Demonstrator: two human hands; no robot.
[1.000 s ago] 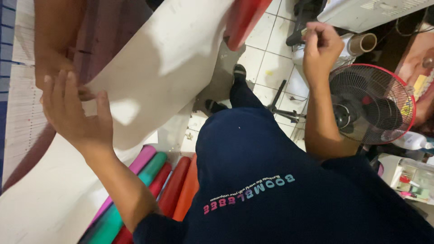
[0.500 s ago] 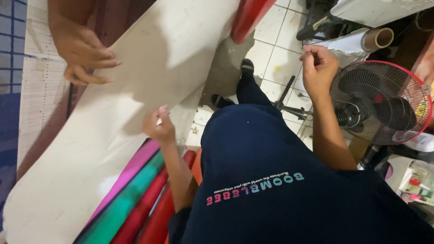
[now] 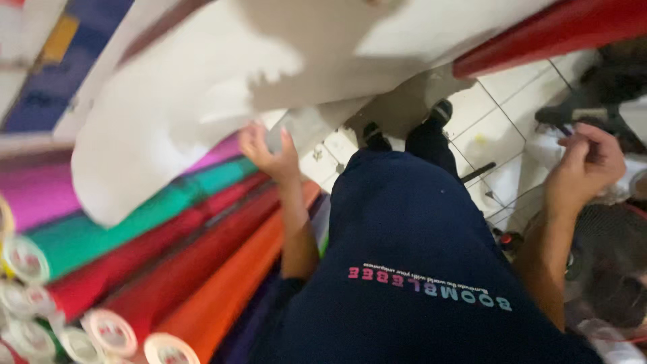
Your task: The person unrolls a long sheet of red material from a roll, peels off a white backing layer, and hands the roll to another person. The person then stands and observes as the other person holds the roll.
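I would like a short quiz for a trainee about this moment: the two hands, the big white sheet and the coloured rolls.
1. True or false: the left hand grips the lower edge of the white sheet.
2. Which roll lies nearest the person's leg: A green, B orange, C pink?
3. Fill in: the right hand is raised above the white ____ floor, apart from the sheet.

Key
1. True: its fingers curl on the edge.
2. B.
3. Tiled. What the right hand pinches is too blurred to tell.
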